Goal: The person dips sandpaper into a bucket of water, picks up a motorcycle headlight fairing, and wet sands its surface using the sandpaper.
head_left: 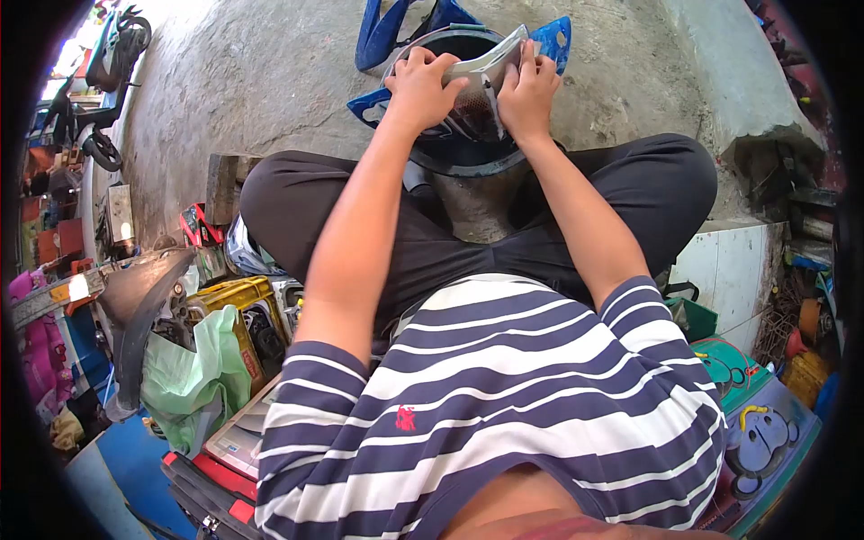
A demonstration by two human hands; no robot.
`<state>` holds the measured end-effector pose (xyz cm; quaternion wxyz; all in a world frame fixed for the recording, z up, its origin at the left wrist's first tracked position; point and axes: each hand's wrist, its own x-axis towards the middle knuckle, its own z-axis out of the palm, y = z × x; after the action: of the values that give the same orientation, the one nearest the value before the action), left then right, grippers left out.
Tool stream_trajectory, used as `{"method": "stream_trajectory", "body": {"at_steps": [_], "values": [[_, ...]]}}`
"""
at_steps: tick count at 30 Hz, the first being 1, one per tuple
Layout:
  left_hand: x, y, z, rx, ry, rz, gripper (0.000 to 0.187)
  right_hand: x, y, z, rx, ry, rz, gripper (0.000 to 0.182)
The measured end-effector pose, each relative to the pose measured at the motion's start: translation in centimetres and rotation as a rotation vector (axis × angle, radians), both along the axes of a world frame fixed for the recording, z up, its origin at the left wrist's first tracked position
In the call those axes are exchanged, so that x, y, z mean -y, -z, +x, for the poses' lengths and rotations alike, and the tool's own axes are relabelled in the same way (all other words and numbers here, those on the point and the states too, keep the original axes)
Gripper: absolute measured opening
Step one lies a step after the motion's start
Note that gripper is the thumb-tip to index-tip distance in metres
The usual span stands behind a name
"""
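Observation:
Between my crossed legs stands a dark round tub (450, 162), and both my hands are at its upper part. A curved, pale grey-white panel (477, 65) with a shiny, speckled face is tilted over the tub's opening. My left hand (419, 90) curls its fingers over the panel's left end, thumb on the near side. At the right end my right hand (529, 94) grips the panel's edge, fingers pointing up. Blue plastic pieces (378, 36) show behind the tub, and another blue piece (553, 43) sticks out beside my right fingers. What lies inside the tub is mostly hidden.
Concrete floor (270, 81) surrounds the tub. A motor scooter (108, 81) stands at upper left. To my left are a green plastic bag (198, 369), a yellow case (234, 297) and a red-and-black case (211, 481). Coloured boxes (765, 441) lie at lower right.

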<state>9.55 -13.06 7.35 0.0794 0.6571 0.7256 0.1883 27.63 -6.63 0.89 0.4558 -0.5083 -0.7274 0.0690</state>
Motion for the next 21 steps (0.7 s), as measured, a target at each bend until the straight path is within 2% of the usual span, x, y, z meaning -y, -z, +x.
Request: {"method": "stream_trajectory", "body": {"at_steps": [4, 8, 11, 12, 16, 19, 20, 21], "values": [[1.6, -1.6, -0.7, -0.165, 0.157, -0.115, 0.062, -0.6, -1.6, 1.6, 0.059, -0.071, -0.152, 0.05], [0.8, -0.6, -0.8, -0.116, 0.149, -0.072, 0.068, -1.1, -5.5, 4.6, 0.161, -0.338, 0.073, 0.048], [0.0, -0.7, -0.9, -0.104, 0.129, -0.105, 0.068, -1.6, -3.8, 4.8, 0.192, -0.427, 0.117, 0.052], [-0.1, -0.9, -1.0, -0.096, 0.128, -0.133, 0.069, -1.9, -2.3, 4.3, 0.29, -0.357, 0.133, 0.056], [-0.4, -1.0, -1.2, -0.1, 0.114, -0.112, 0.068, 0.1, -3.5, 3.1, 0.438, -0.381, 0.276, 0.053], [-0.6, -1.0, -1.4, -0.079, 0.142, -0.123, 0.067, -2.2, -4.0, 3.9, 0.396, -0.317, 0.16, 0.052], [-0.7, -1.1, -1.4, -0.078, 0.144, -0.136, 0.067, -3.1, -3.6, 4.0, 0.387, -0.225, 0.203, 0.053], [-0.7, -1.1, -1.4, -0.076, 0.139, -0.15, 0.066, -2.9, -3.7, 4.1, 0.411, -0.269, 0.218, 0.053]]}}
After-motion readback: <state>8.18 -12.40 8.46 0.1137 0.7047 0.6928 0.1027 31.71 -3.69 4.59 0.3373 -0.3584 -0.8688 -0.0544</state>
